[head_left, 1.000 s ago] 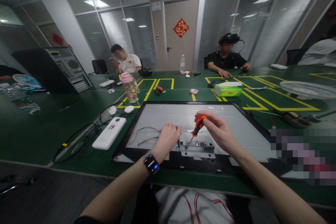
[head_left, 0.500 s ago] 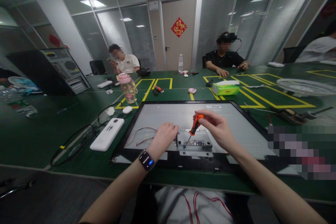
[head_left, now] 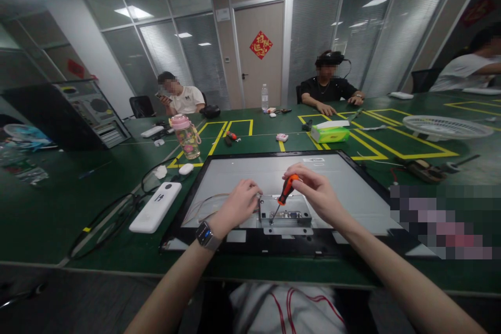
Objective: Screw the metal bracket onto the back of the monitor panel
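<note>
A flat display panel (head_left: pixel 219 177) with a black frame lies face down on the green table, and a metal box (head_left: pixel 282 204) with a row of ports sits near its front edge. My right hand (head_left: pixel 311 188) is closed around the handle of an orange and black screwdriver (head_left: pixel 288 189). The screwdriver leans, its tip touching the left front part of the box. At the box's left rear edge, my left hand (head_left: pixel 241 201) holds on with bent fingers; the fingertips are partly hidden. Thin cables (head_left: pixel 205 203) run beneath this hand on the panel.
To the left are a white power bank (head_left: pixel 155 207), a black cable (head_left: pixel 104 224), a pink-lidded bottle (head_left: pixel 187 138) and a computer case (head_left: pixel 78 109). Behind the panel stands a green tissue pack (head_left: pixel 331 133). A cordless tool (head_left: pixel 425 169) lies right. Several people sit around the table.
The view has shifted slightly, so the scene sits a little further left. Both hands keep their places at the metal box, and the screwdriver tip stays at the same spot.
</note>
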### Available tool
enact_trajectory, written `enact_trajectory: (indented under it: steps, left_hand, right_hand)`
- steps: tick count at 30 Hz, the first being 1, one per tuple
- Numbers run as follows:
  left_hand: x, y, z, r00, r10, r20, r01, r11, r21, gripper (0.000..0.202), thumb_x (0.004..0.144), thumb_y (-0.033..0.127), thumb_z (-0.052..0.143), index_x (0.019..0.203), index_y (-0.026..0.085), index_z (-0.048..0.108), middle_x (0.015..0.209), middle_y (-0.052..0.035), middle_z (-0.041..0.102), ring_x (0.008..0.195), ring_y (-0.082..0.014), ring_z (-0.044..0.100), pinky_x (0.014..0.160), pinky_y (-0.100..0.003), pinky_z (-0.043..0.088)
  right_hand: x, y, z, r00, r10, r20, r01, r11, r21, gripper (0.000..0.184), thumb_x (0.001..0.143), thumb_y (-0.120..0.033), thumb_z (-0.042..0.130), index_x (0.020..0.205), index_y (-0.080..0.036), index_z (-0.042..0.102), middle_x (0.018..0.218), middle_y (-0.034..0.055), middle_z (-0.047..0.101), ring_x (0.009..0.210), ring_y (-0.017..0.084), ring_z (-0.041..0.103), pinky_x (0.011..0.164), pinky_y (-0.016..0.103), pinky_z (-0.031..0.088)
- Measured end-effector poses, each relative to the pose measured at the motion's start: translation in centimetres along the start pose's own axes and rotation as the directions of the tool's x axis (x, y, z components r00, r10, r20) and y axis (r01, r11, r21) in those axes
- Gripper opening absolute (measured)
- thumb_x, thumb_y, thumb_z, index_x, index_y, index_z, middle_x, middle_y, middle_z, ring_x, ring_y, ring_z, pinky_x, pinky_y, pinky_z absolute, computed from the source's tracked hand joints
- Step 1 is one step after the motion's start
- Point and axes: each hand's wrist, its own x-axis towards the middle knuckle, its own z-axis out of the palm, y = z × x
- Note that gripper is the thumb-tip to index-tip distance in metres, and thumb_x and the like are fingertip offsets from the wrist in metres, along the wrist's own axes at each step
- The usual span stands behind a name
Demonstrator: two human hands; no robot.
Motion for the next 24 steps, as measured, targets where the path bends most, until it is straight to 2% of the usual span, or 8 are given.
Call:
enact_trajectory:
  steps: [3, 6, 10, 13, 16, 18, 22, 24]
  left_hand:
    - [0.02, 0.17, -0.06, 1.0, 0.015, 0.02, -0.015, 1.0, 0.003, 0.022, 0.091, 0.008, 0.051, 0.106, 0.019, 0.063, 0.108, -0.0062, 0.061, 0.107, -0.0226, 0.054, 0.097, -0.037, 0.047]
    - [0.07, 0.28, -0.1, 0.998, 0.024, 0.066, -0.024, 1.0, 0.003, 0.024, 0.091, 0.008, 0.049, 0.108, 0.02, 0.062, 0.107, -0.0057, 0.062, 0.107, -0.0222, 0.054, 0.097, -0.037, 0.047]
    - [0.15, 0.26, -0.11, 0.994, -0.005, 0.113, 0.003, 1.0, 0.013, 0.027, 0.09, 0.007, 0.049, 0.109, 0.02, 0.063, 0.108, -0.0063, 0.062, 0.106, -0.0221, 0.056, 0.096, -0.037, 0.048]
    - [0.15, 0.28, -0.11, 0.994, -0.01, 0.113, 0.008, 1.0, 0.018, 0.027, 0.09, 0.007, 0.049, 0.109, 0.019, 0.063, 0.108, -0.0066, 0.063, 0.106, -0.0225, 0.055, 0.097, -0.037, 0.047]
    - [0.06, 0.31, -0.1, 0.996, -0.002, 0.085, 0.0, 1.0, 0.029, 0.028, 0.089, 0.006, 0.05, 0.11, 0.02, 0.064, 0.11, -0.0067, 0.062, 0.11, -0.0236, 0.053, 0.1, -0.039, 0.046]
    - [-0.01, 0.29, -0.08, 0.998, 0.001, 0.056, -0.003, 0.999, 0.038, 0.028, 0.088, 0.006, 0.052, 0.11, 0.019, 0.064, 0.115, -0.0077, 0.061, 0.114, -0.0246, 0.051, 0.103, -0.04, 0.044]
    - [-0.04, 0.14, 0.04, 0.997, 0.009, 0.073, -0.01, 1.0, 0.014, 0.028, 0.088, 0.006, 0.052, 0.111, 0.018, 0.064, 0.115, -0.0081, 0.06, 0.112, -0.0235, 0.053, 0.101, -0.038, 0.046]
    - [-0.01, 0.04, 0.13, 0.995, 0.011, 0.102, -0.01, 1.0, -0.009, 0.03, 0.089, 0.006, 0.05, 0.113, 0.019, 0.063, 0.111, -0.007, 0.061, 0.107, -0.022, 0.056, 0.098, -0.036, 0.047]
  right_hand:
    - [0.0, 0.27, -0.01, 0.996, 0.083, 0.046, -0.087, 0.991, 0.099, 0.025, 0.085, -0.046, 0.072, 0.102, -0.029, 0.078, 0.094, 0.004, 0.073, 0.088, 0.021, 0.069, 0.086, 0.038, 0.055]
    - [-0.04, 0.24, 0.08, 0.991, 0.114, 0.073, -0.124, 0.98, 0.155, 0.029, 0.087, -0.047, 0.07, 0.109, -0.028, 0.076, 0.097, 0.0049, 0.077, 0.097, 0.022, 0.07, 0.096, 0.042, 0.051]
    - [-0.03, 0.06, 0.13, 0.992, 0.109, 0.068, -0.118, 0.982, 0.151, 0.025, 0.081, -0.046, 0.076, 0.098, -0.028, 0.078, 0.098, 0.0036, 0.075, 0.092, 0.021, 0.07, 0.088, 0.037, 0.055]
    - [-0.05, -0.11, 0.12, 0.987, 0.126, 0.096, -0.14, 0.977, 0.163, 0.028, 0.082, -0.047, 0.075, 0.104, -0.028, 0.077, 0.096, 0.0048, 0.077, 0.092, 0.022, 0.071, 0.089, 0.039, 0.055]
    - [-0.13, -0.07, 0.13, 0.984, 0.128, 0.121, -0.149, 0.972, 0.181, 0.03, 0.087, -0.045, 0.07, 0.112, -0.029, 0.075, 0.103, 0.006, 0.077, 0.1, 0.023, 0.071, 0.098, 0.042, 0.052]
    - [-0.18, 0.18, 0.06, 0.987, 0.113, 0.115, -0.131, 0.977, 0.167, 0.028, 0.087, -0.044, 0.071, 0.112, -0.031, 0.075, 0.108, 0.005, 0.076, 0.104, 0.022, 0.07, 0.099, 0.041, 0.05]
    - [-0.23, 0.69, -0.21, 0.993, 0.075, 0.089, -0.086, 0.988, 0.129, 0.021, 0.082, -0.041, 0.077, 0.1, -0.031, 0.078, 0.104, 0.0023, 0.074, 0.096, 0.02, 0.07, 0.089, 0.036, 0.055]
    - [-0.23, 0.63, -0.28, 0.991, 0.083, 0.107, -0.097, 0.987, 0.132, 0.022, 0.085, -0.042, 0.074, 0.103, -0.03, 0.078, 0.101, 0.0031, 0.075, 0.095, 0.021, 0.07, 0.089, 0.038, 0.056]
